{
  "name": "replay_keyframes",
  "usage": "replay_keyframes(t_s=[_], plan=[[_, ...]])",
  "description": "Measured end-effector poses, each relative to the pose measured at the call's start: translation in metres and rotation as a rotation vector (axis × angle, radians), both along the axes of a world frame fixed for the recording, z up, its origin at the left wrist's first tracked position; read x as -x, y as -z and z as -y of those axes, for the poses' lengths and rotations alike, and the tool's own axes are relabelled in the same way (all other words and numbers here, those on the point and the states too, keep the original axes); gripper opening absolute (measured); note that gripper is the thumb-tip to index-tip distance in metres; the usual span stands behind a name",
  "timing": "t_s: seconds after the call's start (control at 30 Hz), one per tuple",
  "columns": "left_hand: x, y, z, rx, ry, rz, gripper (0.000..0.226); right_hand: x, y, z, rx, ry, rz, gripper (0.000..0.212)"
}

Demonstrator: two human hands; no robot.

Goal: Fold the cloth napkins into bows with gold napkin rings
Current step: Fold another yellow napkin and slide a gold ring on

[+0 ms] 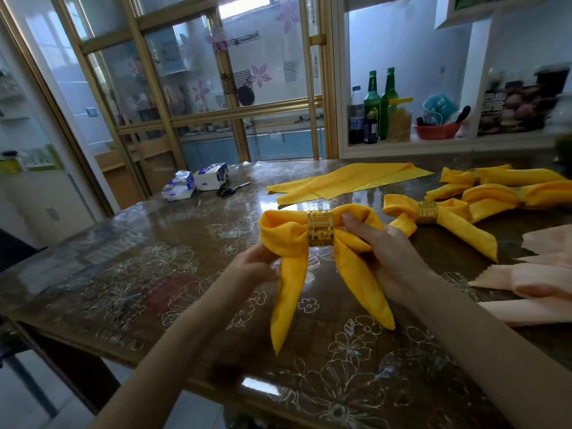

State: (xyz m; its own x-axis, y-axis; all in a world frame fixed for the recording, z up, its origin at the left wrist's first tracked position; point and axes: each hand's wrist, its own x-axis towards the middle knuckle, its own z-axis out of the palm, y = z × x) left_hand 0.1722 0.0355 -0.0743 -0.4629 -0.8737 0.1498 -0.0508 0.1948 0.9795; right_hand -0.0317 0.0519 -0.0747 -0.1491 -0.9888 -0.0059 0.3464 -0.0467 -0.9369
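Yellow napkin (288,236) is shaped as a bow over the middle of the table (154,274) and cinched by a gold napkin ring (320,228) with a cut-out key pattern. Two loops are spread sideways; two pointed tails are run toward the near edge. The right loop is gripped by the right hand (390,258), thumb on top just beside the ring. The fold under the left loop is pinched by the left hand (250,269), fingers curled.

Just to the right a finished bow (448,221) is laid, with more ringed bows (510,193) behind it. Flat yellow napkins (340,182) are stacked beyond, and peach napkins (538,283) at the right edge. Scissors (232,189) and tissue packs (198,182) are set far left.

In the wall niche a red bowl (436,131) is filled with dark utensils and a blue packet. A clear jar (399,122) is filled with pale yellow stuff. Two green bottles (380,106) are stood beside it.
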Motion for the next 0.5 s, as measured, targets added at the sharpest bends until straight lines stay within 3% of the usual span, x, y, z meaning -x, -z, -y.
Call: replay_keyframes(t_s=[0.07, 0.17, 0.3, 0.5], plan=[[-0.005, -0.008, 0.009, -0.174, 0.175, -0.041, 0.060, -0.001, 0.000, -0.001, -0.019, -0.030, 0.015, 0.039], [-0.002, -0.013, 0.017, -0.262, 0.201, 0.031, 0.091, -0.002, -0.001, -0.002, -0.045, -0.049, 0.026, 0.035], [0.009, -0.012, 0.011, -0.157, 0.070, 0.045, 0.046, 0.002, -0.003, -0.003, -0.071, -0.065, -0.015, 0.030], [0.017, -0.002, 0.009, -0.293, -0.013, -0.147, 0.044, 0.005, -0.004, -0.001, -0.064, -0.033, -0.195, 0.041]])
